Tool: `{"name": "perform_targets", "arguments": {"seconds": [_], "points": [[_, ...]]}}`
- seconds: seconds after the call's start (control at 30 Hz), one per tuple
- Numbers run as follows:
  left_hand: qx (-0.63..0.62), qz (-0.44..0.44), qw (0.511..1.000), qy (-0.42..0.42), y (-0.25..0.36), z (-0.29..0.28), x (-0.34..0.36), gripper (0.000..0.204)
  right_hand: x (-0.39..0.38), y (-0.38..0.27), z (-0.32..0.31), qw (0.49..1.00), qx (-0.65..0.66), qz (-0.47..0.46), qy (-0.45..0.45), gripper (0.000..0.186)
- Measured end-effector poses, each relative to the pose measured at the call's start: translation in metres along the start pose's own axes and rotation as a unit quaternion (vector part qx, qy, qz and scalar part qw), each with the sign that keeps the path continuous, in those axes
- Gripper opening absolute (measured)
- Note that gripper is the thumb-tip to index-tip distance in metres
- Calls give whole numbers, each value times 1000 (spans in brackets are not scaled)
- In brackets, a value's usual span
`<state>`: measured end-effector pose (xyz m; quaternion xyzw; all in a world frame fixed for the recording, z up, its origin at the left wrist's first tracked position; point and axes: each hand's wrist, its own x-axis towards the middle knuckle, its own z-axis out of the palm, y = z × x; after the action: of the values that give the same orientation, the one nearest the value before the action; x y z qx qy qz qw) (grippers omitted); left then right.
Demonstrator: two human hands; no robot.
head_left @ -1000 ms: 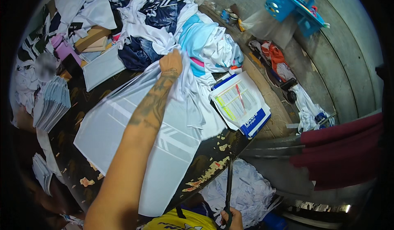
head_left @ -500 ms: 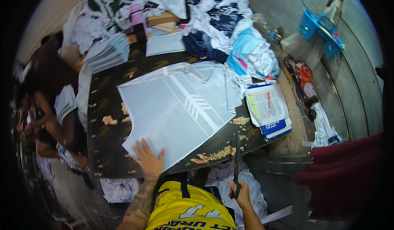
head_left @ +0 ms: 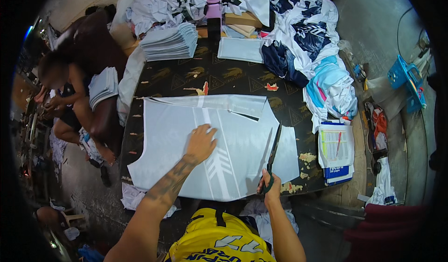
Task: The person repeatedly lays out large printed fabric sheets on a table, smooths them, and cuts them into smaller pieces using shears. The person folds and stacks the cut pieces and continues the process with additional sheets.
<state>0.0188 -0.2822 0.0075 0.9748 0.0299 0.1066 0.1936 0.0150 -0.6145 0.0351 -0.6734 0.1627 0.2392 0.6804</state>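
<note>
A pale grey fabric panel (head_left: pixel 172 154) with white stripes and chevrons lies spread on the dark, chipped tabletop (head_left: pixel 163 80), its far edge partly folded over. My left hand (head_left: pixel 200 140) rests on the panel's middle, fingers apart and lying flat. My right hand (head_left: pixel 269 183) grips long dark scissors (head_left: pixel 274 145) at their handles near the panel's lower right, with the blades pointing away from me over the fabric. Whether the blades touch the cloth I cannot tell.
Piled garments (head_left: pixel 308 38), stacked grey pieces (head_left: pixel 168 45) and a pink bottle (head_left: pixel 213 5) line the back. Papers (head_left: pixel 333 145) lie at the table's right, beside a wall with a hanging blue basket (head_left: pixel 405 82). Another person (head_left: pixel 70 89) sits on a maroon couch (head_left: pixel 109 47) at left.
My left hand released the bunched cloth, then moved from the near edge up to the middle of the flattened panel. The scissors in my right hand moved up over the fabric. The view shifted.
</note>
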Motion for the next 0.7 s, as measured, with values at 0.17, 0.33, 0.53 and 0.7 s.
{"name": "perform_targets", "arguments": {"seconds": [0.17,0.33,0.53,0.7], "points": [[147,83,981,-96,-36,38,151,63,50,2,6,998,-52,-5,29,45],[98,37,994,29,-49,65,220,69,57,0,-14,997,-66,16,45,45],[82,-35,995,-42,-4,92,265,73,86,-39,-40,984,-160,-7,85,48],[19,-31,996,78,16,43,207,62,25,-66,-99,984,-175,-7,-26,35]]}}
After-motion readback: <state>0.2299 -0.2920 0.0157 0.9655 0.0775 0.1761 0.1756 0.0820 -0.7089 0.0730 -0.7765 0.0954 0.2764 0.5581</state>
